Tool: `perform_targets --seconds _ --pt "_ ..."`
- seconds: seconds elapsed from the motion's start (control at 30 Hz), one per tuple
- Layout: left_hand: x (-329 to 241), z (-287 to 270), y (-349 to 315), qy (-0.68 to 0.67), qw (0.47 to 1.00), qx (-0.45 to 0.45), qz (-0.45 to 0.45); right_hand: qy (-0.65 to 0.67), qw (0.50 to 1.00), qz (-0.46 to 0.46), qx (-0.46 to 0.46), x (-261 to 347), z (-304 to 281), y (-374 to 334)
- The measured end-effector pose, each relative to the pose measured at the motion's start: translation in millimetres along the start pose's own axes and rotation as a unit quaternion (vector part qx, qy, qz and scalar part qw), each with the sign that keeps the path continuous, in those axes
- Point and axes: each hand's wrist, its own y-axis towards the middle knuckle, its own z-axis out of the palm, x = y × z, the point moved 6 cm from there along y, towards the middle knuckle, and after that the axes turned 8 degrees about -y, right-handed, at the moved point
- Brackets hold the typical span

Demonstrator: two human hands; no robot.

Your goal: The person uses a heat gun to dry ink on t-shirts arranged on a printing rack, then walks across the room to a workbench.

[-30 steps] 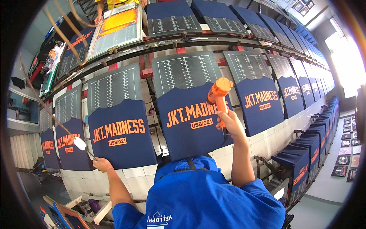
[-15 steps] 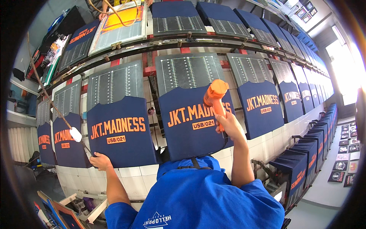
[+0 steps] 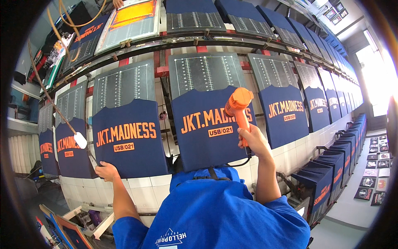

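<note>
My right hand (image 3: 253, 140) is wrapped round the handle of an orange hair dryer (image 3: 240, 101). The dryer is held above a navy T-shirt (image 3: 195, 151) with orange print and hides part of that print. A black cord (image 3: 247, 161) curves from the handle's lower end. At the lower left corner of another printed navy T-shirt (image 3: 145, 159), my left hand (image 3: 107, 171) is closed on a thin cord (image 3: 91, 157), its fingertips partly hidden. That cord leads up to a white plug block (image 3: 80, 140) on a hanging cable. Both shirts lie on dark boards (image 3: 124, 85) with white scale marks.
Further printed shirts on boards (image 3: 286, 114) run in a row to both sides. Behind a metal rail (image 3: 178, 43) stands a second row, with a screen frame (image 3: 103, 43) and another person's hand (image 3: 118, 3). Shirt-covered boards (image 3: 321, 182) line the right. Yellowish hoses (image 3: 62, 35) hang at upper left.
The dryer has shifted slightly right and tilts a little more. My left hand stays at the shirt's corner. Behind, the hoses have swung left, and only one of the other person's hands still shows.
</note>
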Motion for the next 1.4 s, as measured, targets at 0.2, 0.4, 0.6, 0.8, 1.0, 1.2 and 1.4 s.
perform_targets --seconds 0.2,0.4,0.6,0.8,1.0,1.2,1.4 --pt "-1.2 -2.1 -1.2 -0.001 1.0 0.002 -0.004 0.009 0.999 0.035 0.02 -10.5 -7.1 -11.0" --pt "-0.1 -0.3 -0.8 0.003 1.0 -0.004 -0.009 0.01 0.999 0.043 0.027 -7.6 -3.4 -22.9" --pt "1.5 2.9 1.4 0.006 1.0 0.0 -0.007 0.001 0.996 0.046 0.07 -2.0 7.3 -25.0" --pt "-1.8 -0.7 -0.1 0.002 1.0 -0.002 -0.012 -0.037 0.996 0.047 0.072 4.0 14.6 -13.3" --pt "2.4 3.9 2.3 0.007 1.0 -0.005 -0.012 -0.007 0.998 -0.004 0.061 11.9 17.3 15.2" --pt "0.1 1.8 0.6 0.01 1.0 -0.009 -0.008 0.012 0.998 -0.015 0.052 21.0 25.5 25.8" --pt "-0.5 2.3 1.6 0.008 1.0 0.0 -0.014 0.02 0.996 -0.04 0.079 26.3 33.0 23.6"
